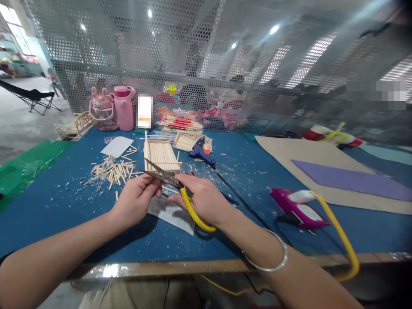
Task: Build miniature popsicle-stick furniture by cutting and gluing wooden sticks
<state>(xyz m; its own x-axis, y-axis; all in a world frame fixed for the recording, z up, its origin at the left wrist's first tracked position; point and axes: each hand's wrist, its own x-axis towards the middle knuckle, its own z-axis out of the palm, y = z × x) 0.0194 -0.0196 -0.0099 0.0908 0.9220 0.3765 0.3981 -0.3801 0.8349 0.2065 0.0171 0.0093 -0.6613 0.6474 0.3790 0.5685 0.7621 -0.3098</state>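
My right hand (204, 197) is closed around the yellow handles of a pair of scissors (165, 176), whose dark blades are spread apart and point to the left. My left hand (137, 195) pinches its fingertips together just under the blades; what lies between them is too small to make out. Beyond the blades stands a small raft-like panel of pale wooden sticks (159, 152) with raised edge pieces. A pile of short cut sticks (114, 171) lies to the left of it. Below my hands is a greyish sheet (175, 216), partly covered by them.
A blue glue gun (202, 152) with a black cord lies behind my right hand. Bundled sticks (180, 123), a pink bottle (124, 109) and a pink-lidded jug (102, 111) stand along the mesh panel. At right are a purple device (299, 210) and a purple sheet (350, 180).
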